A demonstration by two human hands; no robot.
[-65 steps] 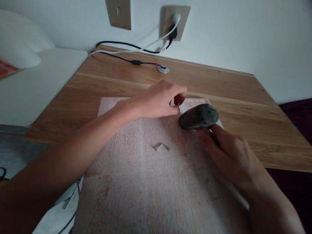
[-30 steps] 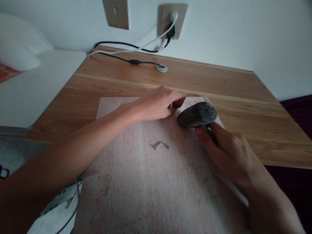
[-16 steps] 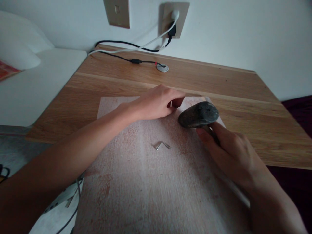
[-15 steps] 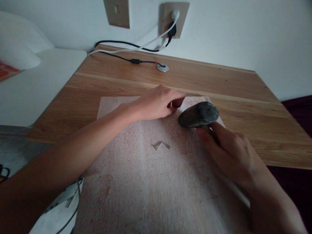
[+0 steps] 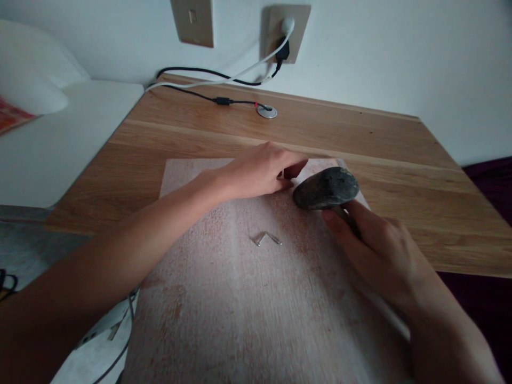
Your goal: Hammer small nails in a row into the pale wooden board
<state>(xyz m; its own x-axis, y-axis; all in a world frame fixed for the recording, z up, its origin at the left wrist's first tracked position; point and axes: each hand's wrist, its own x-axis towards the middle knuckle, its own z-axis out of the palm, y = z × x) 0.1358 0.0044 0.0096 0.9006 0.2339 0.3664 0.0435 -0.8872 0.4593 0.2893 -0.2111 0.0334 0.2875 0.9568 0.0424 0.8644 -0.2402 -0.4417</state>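
Observation:
My right hand (image 5: pixel 376 250) is closed round the handle of a mallet (image 5: pixel 326 188) with a thick black head, held over the right side of a pale, worn wooden board (image 5: pixel 224 298). Near the board's far edge, left of the mallet head, my left hand (image 5: pixel 268 168) is bent down with thumb and fingers in a pinch. Whatever it grips is hidden or too small to make out. Two small silvery nails or screws (image 5: pixel 266 238) lie on the board in front of my left hand, their ends close together.
Under the board's far end is a wooden desk (image 5: pixel 340 125) with a round metal cable hole (image 5: pixel 266 111). Black and white cables (image 5: pixel 208 82) run along its back to a wall socket (image 5: pixel 296 32). A white surface (image 5: pixel 92 122) adjoins on the left.
My left hand has shifted slightly to the right, closer to the mallet head. The mallet, my right hand and the small metal pieces stay almost where they were.

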